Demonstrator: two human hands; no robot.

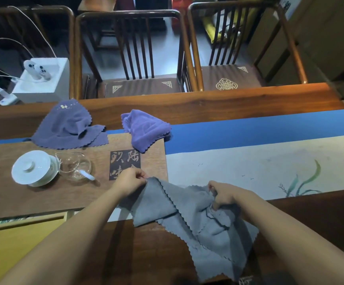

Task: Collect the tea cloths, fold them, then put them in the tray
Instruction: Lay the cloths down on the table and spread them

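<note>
Both hands pinch the grey cloth point(195, 219), left hand point(131, 179) at one corner, right hand point(226, 195) bunching another, with it draped over the near table edge, not yet folded. Two purple cloths point(70, 126) point(144, 128) lie crumpled on the wooden tray point(43, 194), apparently unfolded; most work remains.

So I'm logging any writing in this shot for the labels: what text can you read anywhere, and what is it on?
"陆" is the one character I read with fair confidence, top right of the dark carved panel on the wooden tea tray.
The panel's other characters are partly hidden by the left hand and too blurred to read.
The chair cushion carries a gold emblem, not readable as text.
Print at the top right edge is too blurred to read.
</note>
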